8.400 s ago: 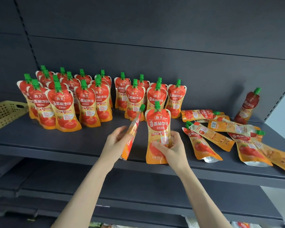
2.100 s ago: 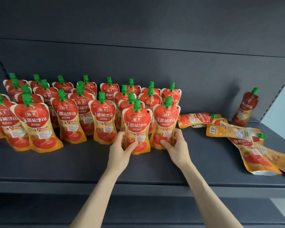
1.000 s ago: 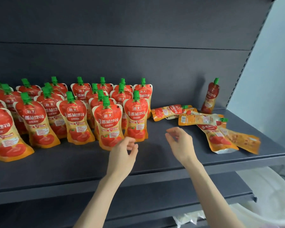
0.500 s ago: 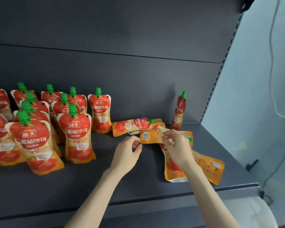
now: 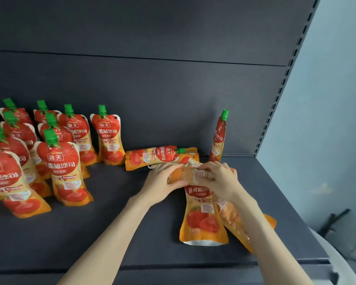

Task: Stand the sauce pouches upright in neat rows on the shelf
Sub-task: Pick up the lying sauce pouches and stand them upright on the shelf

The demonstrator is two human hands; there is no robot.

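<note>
Here, both hands (image 5: 193, 179) gripping one flat pouch (image 5: 193, 174), fallen pouches (image 5: 203, 214) beneath, upright rows (image 5: 62, 167) left, shelf (image 5: 111, 233).

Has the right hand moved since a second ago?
Yes. The right hand has gone forward and right, toward the lone pouch leaning on the back wall, and now grips a lying pouch together with the left hand.

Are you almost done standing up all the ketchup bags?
Nearly. Most pouches already stand in rows on the left of the shelf, like the front pouch. Both hands, left hand and right hand, grip one flat pouch right now. A few are left lying down: one by the back wall, one in front, another under the right arm. A lone pouch leans against the back wall.
</note>
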